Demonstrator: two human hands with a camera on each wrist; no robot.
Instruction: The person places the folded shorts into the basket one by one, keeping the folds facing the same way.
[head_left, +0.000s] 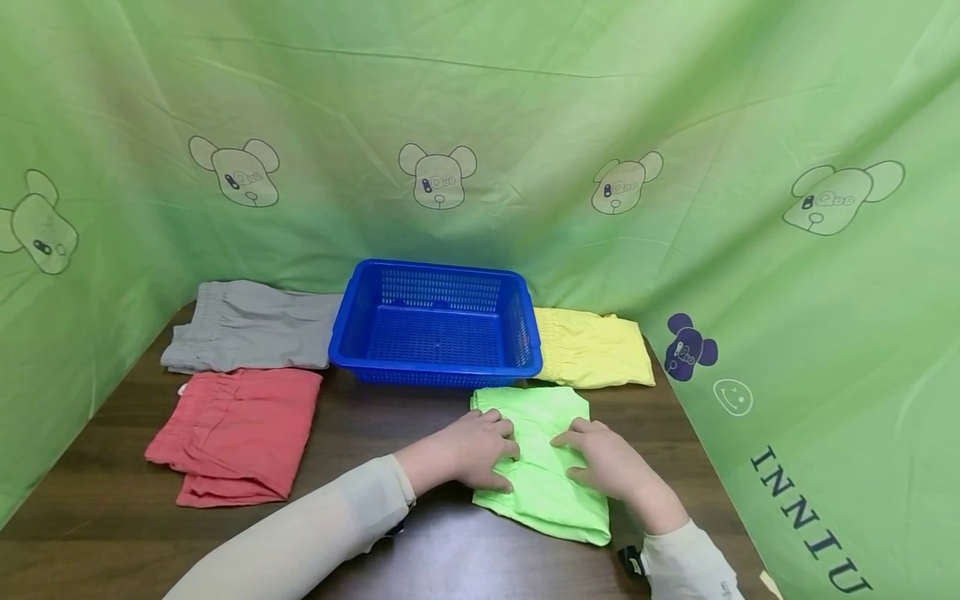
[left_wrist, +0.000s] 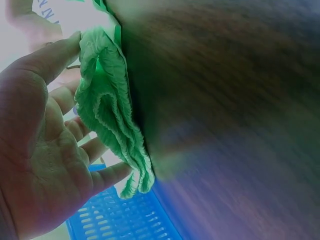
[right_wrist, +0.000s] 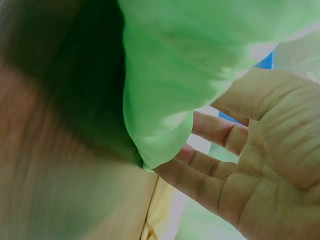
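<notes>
A folded pair of bright green shorts (head_left: 536,475) lies on the table, in front of the basket and right of centre. On its left side my left hand (head_left: 474,450) rests with spread, slightly bent fingers. From the right, my right hand (head_left: 617,467) touches the top of the cloth, its fingers loosely extended. The left wrist view shows the gathered elastic edge of the green shorts (left_wrist: 107,95) in layers beside the fingers. In the right wrist view, the smooth folded end of the shorts (right_wrist: 170,85) sits against the fingertips; some fingertips are hidden behind the cloth.
Behind the green shorts stands a blue plastic basket (head_left: 438,368) with nothing in it. Folded yellow shorts (head_left: 600,350) lie to its right. Folded grey shorts (head_left: 262,325) and red shorts (head_left: 240,433) lie to its left. A green printed curtain (head_left: 525,100) surrounds the wooden table (head_left: 397,417).
</notes>
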